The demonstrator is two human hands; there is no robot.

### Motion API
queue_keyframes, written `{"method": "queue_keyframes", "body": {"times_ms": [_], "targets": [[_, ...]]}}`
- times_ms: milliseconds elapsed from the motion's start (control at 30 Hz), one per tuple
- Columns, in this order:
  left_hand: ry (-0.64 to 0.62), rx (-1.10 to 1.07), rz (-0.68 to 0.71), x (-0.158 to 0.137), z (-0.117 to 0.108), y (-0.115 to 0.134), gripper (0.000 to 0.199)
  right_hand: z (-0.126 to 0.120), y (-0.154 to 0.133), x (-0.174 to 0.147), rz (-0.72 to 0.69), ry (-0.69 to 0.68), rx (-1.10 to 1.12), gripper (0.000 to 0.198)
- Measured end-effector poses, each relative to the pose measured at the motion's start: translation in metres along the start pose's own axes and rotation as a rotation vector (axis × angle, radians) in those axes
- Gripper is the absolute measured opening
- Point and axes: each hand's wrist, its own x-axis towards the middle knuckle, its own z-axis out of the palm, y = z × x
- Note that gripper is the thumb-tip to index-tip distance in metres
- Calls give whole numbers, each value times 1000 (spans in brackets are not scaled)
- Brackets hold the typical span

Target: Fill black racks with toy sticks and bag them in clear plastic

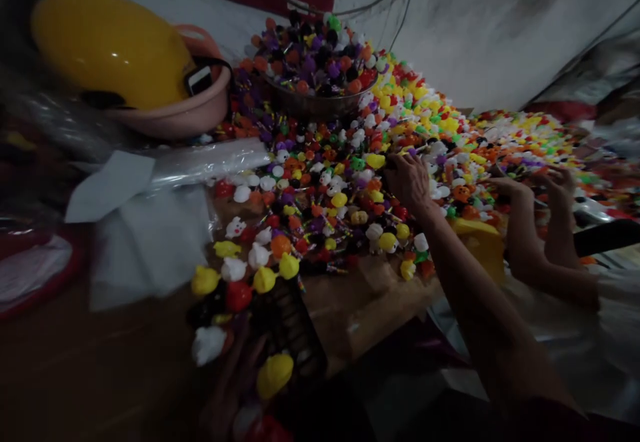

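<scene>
"On the bench (100, 369), amid the heaped toys (339, 200), how should the right hand (407, 179) work?"

"I'd pick lightly, one toy at a time; whether its grip is closed on one, I can't tell."

"And the left hand (225, 385)?"

"Low beside the black tray (293, 325); too dark to judge its grip."

"Counts?"

"One tray, one metal bowl (320, 104), one yellow helmet (120, 49); toys beyond counting."

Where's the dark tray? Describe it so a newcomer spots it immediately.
Start at the heap of colourful toys, then go down to the left hand. Up and right of it sits the dark tray, its gridded surface unlike the bright toys alongside.
</scene>
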Motion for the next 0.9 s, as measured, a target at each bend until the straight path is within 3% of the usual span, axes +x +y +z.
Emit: {"method": "queue_keyframes", "body": {"times_ms": [133,300,367,467,633,900], "targets": [[-8,45,-1,0,2,-6,64,-19,-39,-57,-127,46,281,35],[-1,-21,119,9,-14,14,55,-37,-96,-155,-234,-219,647,29],[-17,-9,96,13,-20,18,51,-35,-113,-188,-254,-320,741,28],[-5,0,93,15,-22,20,46,-21,-130,-224,-277,-336,748,33],[41,-9,108,15,-20,20,43,1,-128,-252,-244,-220,564,46],[38,-58,92,16,-20,21,48,-12,-125,-242,-252,-216,619,21]]}}
